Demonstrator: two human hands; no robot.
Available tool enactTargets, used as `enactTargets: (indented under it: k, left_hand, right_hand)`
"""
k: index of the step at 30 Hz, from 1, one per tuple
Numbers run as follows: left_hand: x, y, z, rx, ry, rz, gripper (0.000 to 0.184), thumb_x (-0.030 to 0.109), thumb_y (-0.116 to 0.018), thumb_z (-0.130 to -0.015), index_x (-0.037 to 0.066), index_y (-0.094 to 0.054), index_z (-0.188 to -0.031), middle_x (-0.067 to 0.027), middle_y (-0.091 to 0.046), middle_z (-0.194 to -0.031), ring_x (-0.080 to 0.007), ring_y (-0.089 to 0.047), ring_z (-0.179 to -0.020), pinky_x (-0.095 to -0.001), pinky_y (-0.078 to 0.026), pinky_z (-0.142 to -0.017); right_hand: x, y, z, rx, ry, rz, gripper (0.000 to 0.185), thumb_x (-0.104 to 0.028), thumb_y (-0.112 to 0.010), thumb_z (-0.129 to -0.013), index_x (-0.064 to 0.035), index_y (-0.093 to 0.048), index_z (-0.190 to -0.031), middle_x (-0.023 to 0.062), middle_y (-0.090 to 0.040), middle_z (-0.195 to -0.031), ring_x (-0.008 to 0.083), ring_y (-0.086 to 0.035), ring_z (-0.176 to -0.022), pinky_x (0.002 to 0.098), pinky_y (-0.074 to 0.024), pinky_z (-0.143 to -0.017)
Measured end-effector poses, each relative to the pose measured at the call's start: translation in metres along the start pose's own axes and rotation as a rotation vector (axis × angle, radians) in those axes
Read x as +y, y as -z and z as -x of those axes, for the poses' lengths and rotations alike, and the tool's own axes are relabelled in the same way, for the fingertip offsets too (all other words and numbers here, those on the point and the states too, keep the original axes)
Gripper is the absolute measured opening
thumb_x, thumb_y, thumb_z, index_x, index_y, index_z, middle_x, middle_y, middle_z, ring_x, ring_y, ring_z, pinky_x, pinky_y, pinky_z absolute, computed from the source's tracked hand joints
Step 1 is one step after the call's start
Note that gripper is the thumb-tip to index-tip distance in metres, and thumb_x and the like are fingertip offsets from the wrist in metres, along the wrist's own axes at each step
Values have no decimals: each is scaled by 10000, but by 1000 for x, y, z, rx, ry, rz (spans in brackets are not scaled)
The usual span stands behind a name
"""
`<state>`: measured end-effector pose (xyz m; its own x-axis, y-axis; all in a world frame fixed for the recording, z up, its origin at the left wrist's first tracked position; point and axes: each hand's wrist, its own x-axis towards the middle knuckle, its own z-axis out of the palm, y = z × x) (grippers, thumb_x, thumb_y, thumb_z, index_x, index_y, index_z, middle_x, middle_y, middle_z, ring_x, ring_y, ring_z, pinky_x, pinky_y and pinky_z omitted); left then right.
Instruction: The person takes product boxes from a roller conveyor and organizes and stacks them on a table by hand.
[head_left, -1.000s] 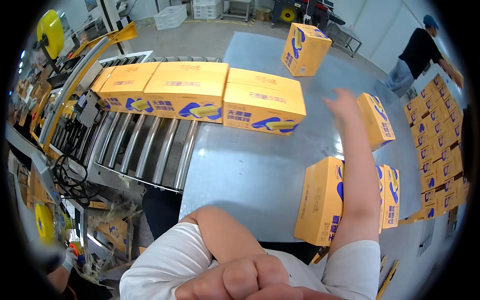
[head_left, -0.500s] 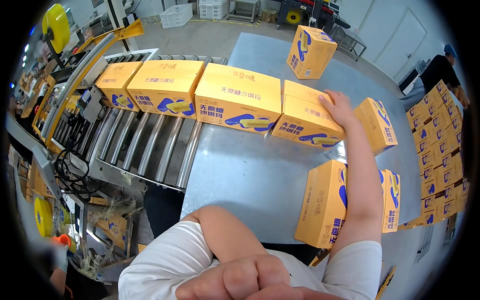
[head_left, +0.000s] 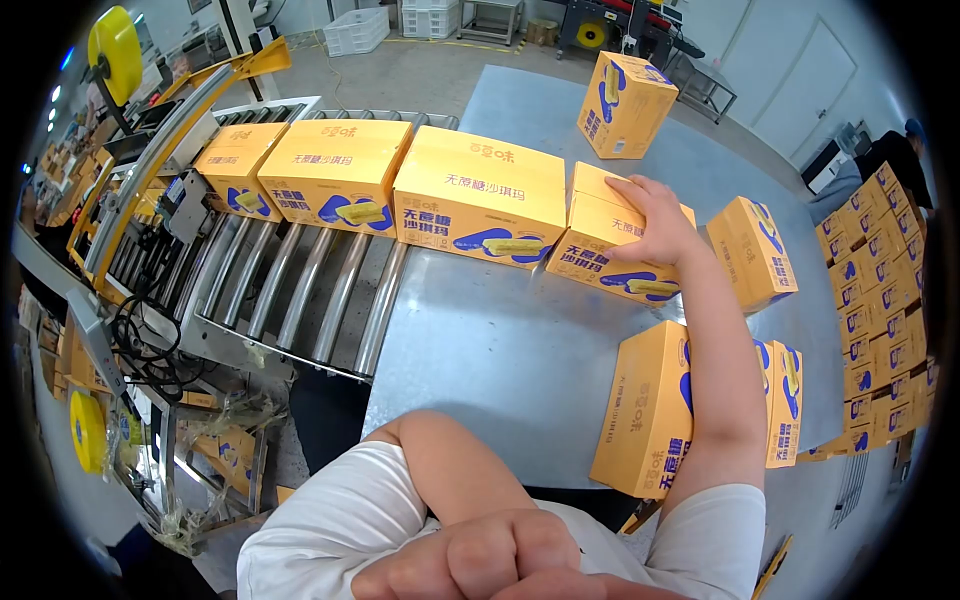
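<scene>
My right hand (head_left: 655, 222) lies with its fingers spread over the top of a yellow cardboard box (head_left: 585, 265) with blue print. That box is last in a row, close against a larger yellow box (head_left: 480, 195). Farther left in the row are another box (head_left: 335, 165) and a smaller-looking one (head_left: 240, 165) on the roller conveyor (head_left: 335, 300). Close to my chest my left hand (head_left: 470, 560) is curled into a fist, knuckles up; its palm side is hidden. Under my right forearm a box (head_left: 640, 415) is partly covered.
Boxes stand on the metal table (head_left: 480, 340): one at the far end (head_left: 625, 105), one right of my hand (head_left: 750, 250), one near the right edge (head_left: 785, 400). Stacked boxes (head_left: 885, 310) and a person (head_left: 890, 165) are beyond. A yellow-armed machine (head_left: 180, 110) straddles the conveyor.
My right hand has shifted slightly left and nearer on the box top, its fingers reaching farther over it. The row of boxes looks the same. My left fist has not moved.
</scene>
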<state>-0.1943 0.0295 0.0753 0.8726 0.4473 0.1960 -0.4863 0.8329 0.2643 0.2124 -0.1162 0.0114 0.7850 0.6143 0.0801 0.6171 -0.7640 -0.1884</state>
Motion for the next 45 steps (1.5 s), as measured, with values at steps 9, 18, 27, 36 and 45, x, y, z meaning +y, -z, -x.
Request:
enactTargets:
  k: [9, 18, 27, 36, 45]
  left_hand:
    - [4, 7, 15, 63, -42, -44, 380, 143, -594, -951, 175, -438, -607, 31, -524, -742, -136, -493, -617, -320, -459, -554]
    - [0, 3, -12, -173, -299, 41, 421, 154, -594, -955, 189, -366, -603, 48, -487, -718, -103, -495, -624, -303, -458, -543]
    - [-1, -23, 8, 95, -122, -315, 396, 206, -543, -992, 211, -370, -635, 59, -444, -713, -108, -478, -637, -304, -435, -552]
    - [-4, -38, 1, 120, -186, -250, 393, 216, -544, -994, 217, -368, -643, 65, -422, -705, -106, -470, -646, -304, -425, -566]
    - [-21, -39, -11, 157, -285, -182, 390, 227, -546, -997, 224, -365, -651, 71, -400, -696, -104, -462, -655, -304, -415, -579]
  right_hand:
    - [0, -4, 0, 386, -80, 387, 1086, -575, -899, -539, -270, -501, -1502, 223, -489, -1415, 381, -433, -1353, 586, -263, -1140]
    - [26, -19, -15, 161, -242, 373, 459, -281, -576, -995, -351, -577, -1449, 206, -533, -1466, 428, -570, -1276, 526, -503, -1037]
    - [120, -9, -1, 108, -614, 257, 480, -184, -485, -990, -352, -599, -1426, 175, -493, -1536, 399, -515, -1369, 504, -433, -1131]
    - [45, 25, -3, 227, -185, -353, 702, -402, -780, -852, -191, -551, -1481, 146, -424, -1604, 371, -318, -1515, 554, -291, -1219]
    - [-31, -2, -7, 110, -25, 226, 1130, -585, -875, -586, -261, -424, -1571, 213, -431, -1526, 417, -385, -1428, 549, -285, -1191]
